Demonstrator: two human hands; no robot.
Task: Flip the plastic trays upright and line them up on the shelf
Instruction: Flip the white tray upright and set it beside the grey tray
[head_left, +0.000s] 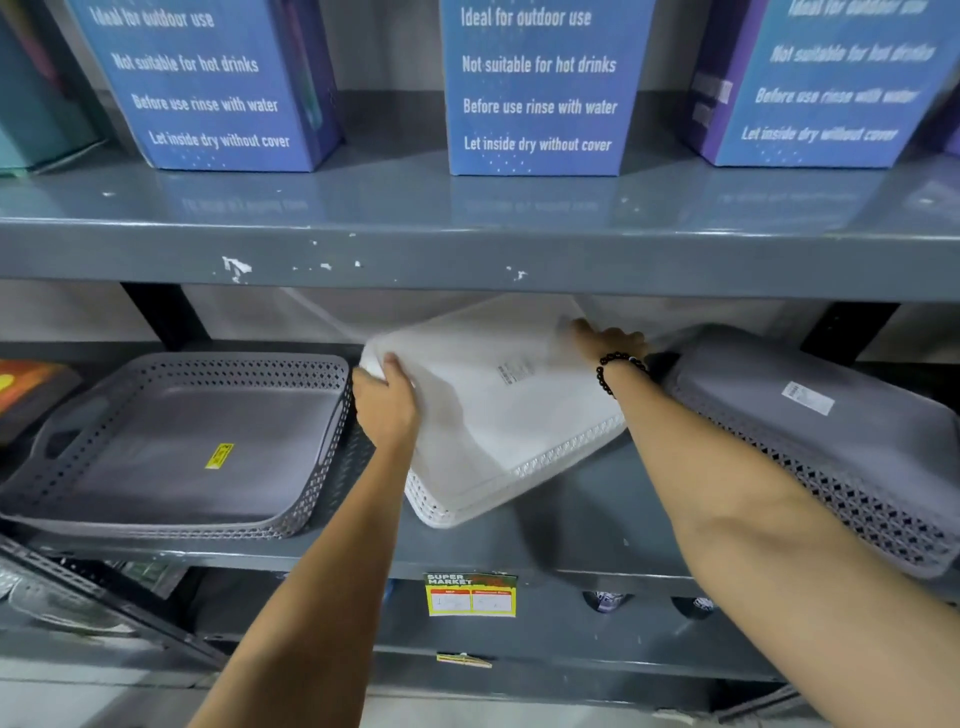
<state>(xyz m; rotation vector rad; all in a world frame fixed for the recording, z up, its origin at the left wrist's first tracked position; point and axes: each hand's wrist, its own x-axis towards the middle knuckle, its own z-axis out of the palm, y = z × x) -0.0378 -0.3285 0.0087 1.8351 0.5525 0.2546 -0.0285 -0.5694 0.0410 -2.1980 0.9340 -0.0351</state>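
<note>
A white plastic tray (493, 405) is upside down in the middle of the grey shelf (571, 525), tilted with its far side raised. My left hand (387, 402) grips its left edge. My right hand (610, 340) holds its far right corner, a bead bracelet on the wrist. An upright grey tray (176, 441) with a yellow sticker sits on the left. Another grey tray (810, 431) lies upside down on the right, partly behind my right forearm.
The upper shelf board (467, 254) hangs low just above the white tray. Three blue boxes (540, 88) stand on it. A yellow price label (470, 595) is stuck on the shelf's front edge. An orange-and-dark object (26, 389) sits at the far left.
</note>
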